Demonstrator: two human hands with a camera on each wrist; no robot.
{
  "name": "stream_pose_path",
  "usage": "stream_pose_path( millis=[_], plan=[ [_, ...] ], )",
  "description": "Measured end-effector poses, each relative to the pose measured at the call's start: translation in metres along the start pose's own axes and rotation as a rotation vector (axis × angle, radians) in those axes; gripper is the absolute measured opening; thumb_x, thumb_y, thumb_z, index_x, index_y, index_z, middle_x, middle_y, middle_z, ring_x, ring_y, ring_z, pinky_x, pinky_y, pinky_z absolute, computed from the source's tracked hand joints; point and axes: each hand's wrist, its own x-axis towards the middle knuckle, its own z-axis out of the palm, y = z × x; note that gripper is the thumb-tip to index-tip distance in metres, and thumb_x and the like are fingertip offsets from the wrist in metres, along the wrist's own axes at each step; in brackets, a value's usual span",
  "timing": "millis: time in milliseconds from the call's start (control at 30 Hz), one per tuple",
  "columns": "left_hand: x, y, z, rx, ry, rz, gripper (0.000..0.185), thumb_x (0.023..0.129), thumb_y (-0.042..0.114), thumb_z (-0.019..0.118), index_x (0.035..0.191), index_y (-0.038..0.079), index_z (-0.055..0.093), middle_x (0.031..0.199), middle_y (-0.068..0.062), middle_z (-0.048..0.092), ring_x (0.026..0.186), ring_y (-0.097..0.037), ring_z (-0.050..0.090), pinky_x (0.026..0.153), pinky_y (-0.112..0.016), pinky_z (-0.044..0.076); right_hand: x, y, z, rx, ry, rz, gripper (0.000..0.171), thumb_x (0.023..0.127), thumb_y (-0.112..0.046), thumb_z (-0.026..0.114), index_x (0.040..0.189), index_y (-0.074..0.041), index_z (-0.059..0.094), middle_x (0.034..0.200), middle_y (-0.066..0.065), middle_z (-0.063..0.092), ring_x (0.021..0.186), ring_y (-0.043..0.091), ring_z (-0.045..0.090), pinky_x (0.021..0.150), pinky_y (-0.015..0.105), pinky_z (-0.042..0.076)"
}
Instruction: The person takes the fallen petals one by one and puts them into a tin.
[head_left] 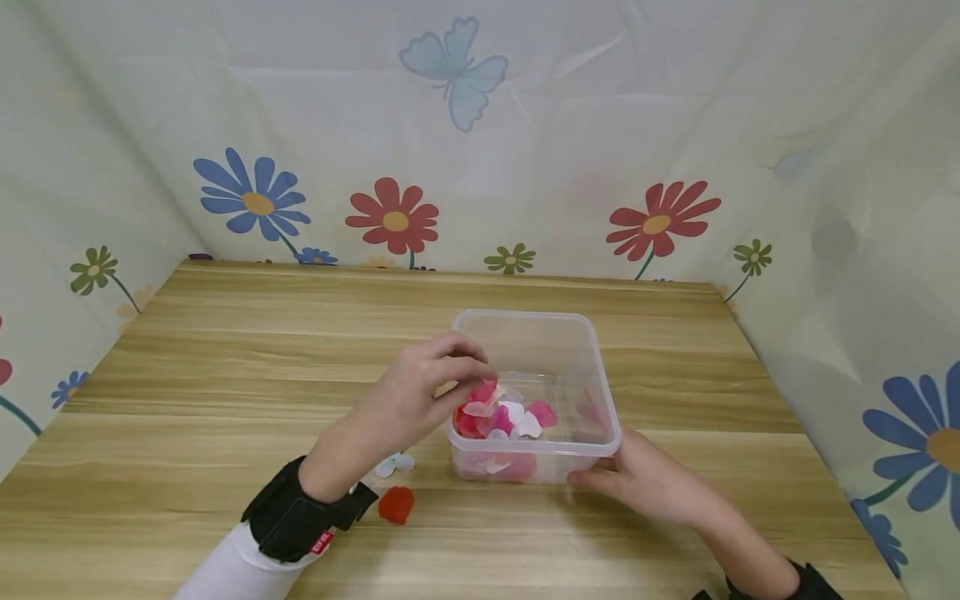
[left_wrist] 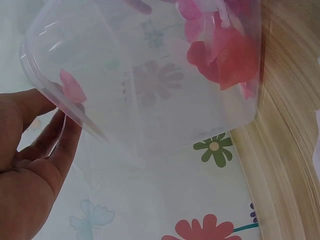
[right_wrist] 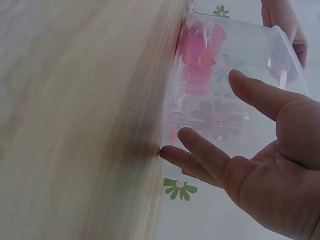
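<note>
A clear plastic box (head_left: 577,333), lidless, stands on the wooden table with pink, white and red petals (head_left: 498,421) heaped in its left part. My left hand (head_left: 427,383) reaches over the box's left rim and pinches a pink petal (left_wrist: 72,87) between thumb and fingertips. My right hand (head_left: 652,483) is at the near right corner, thumb along the front wall and fingers by the side. In the right wrist view those fingers (right_wrist: 200,155) are spread and fairly straight against the box, low by the tabletop.
On the table left of the box lie a red petal (head_left: 396,505) and a pale whitish petal (head_left: 395,464), close to my left wrist. A white curtain (head_left: 525,167) printed with flowers and a butterfly borders the table (head_left: 300,333) at the back and sides.
</note>
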Motion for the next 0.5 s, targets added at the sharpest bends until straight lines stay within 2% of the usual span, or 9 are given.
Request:
stream_pose_path(
  millis=[200,500],
  plan=[
    [-0.0009,-0.0005,-0.002,0.0,-0.023,0.015,0.025,0.088,0.001,0.08,0.112,0.007,0.078,0.113,-0.007,0.065,0.103,-0.018,0.064,0.086,-0.021,0.055,0.0002,0.0003,0.0001,0.003,-0.002,0.002,0.091,0.093,-0.009,0.076,0.159,0.007,0.015,0.138,0.026,0.056,0.119,0.025,0.062,0.098,0.031,0.05],
    [-0.0052,-0.0058,-0.0074,-0.064,0.047,0.001,0.024,0.089,0.002,0.079,0.112,0.005,0.073,0.114,-0.005,0.063,0.103,-0.016,0.064,0.085,-0.025,0.057,-0.0003,-0.0001,-0.0004,0.004,-0.002,0.002,0.092,0.094,-0.011,0.076,0.159,0.006,0.013,0.139,0.026,0.055,0.119,0.025,0.062,0.098,0.034,0.051]
  ],
)
